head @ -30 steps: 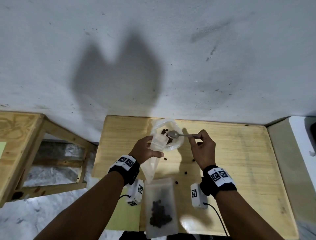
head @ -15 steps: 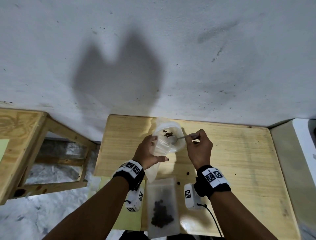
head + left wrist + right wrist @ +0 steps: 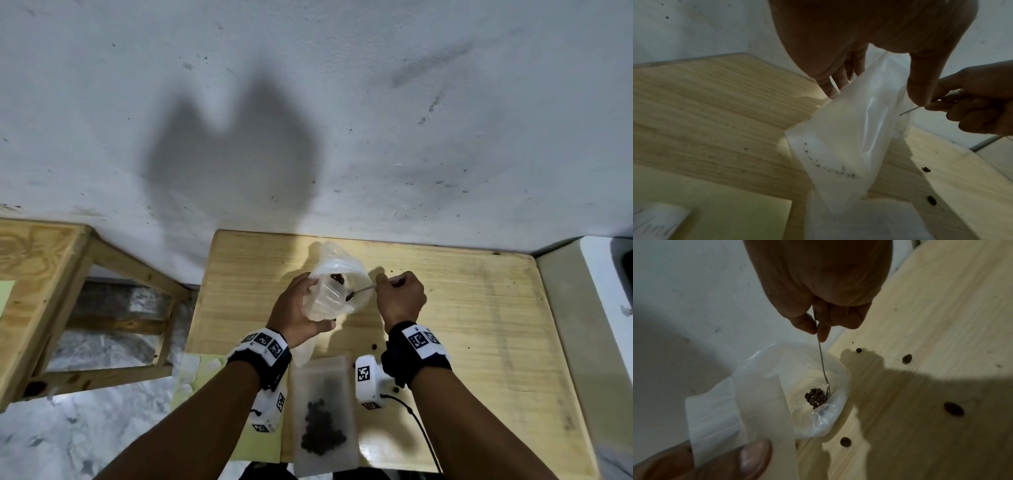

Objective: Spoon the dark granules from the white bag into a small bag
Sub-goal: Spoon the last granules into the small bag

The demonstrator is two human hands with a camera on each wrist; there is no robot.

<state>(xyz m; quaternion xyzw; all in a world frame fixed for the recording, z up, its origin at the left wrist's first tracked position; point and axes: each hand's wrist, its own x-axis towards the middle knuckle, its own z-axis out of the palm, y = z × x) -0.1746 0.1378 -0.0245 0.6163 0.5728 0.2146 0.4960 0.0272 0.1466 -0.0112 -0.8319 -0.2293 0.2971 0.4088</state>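
Note:
An open white bag (image 3: 356, 274) stands on the wooden table (image 3: 479, 325), with dark granules (image 3: 337, 277) at its bottom. My right hand (image 3: 382, 286) pinches a thin metal spoon (image 3: 363, 290). In the right wrist view the spoon (image 3: 823, 366) slants down into the bag, its bowl among the granules (image 3: 815, 396). My left hand (image 3: 310, 305) grips a frosted small bag (image 3: 838, 146) beside the white bag's mouth. It hangs down with only fine specks at its bottom. A second small bag (image 3: 322, 414) holding granules lies flat at the table's front edge.
Loose granules (image 3: 953, 408) lie scattered on the table right of the white bag. A wooden frame (image 3: 44, 274) stands to the left and a pale unit (image 3: 582, 308) borders the table on the right. A white wall is behind. A yellow-green sheet (image 3: 205, 377) lies at the front left.
The spoon has tipped from level over the white bag's mouth down into the bag, among the granules. My left hand has drawn the small bag closer against the white bag.

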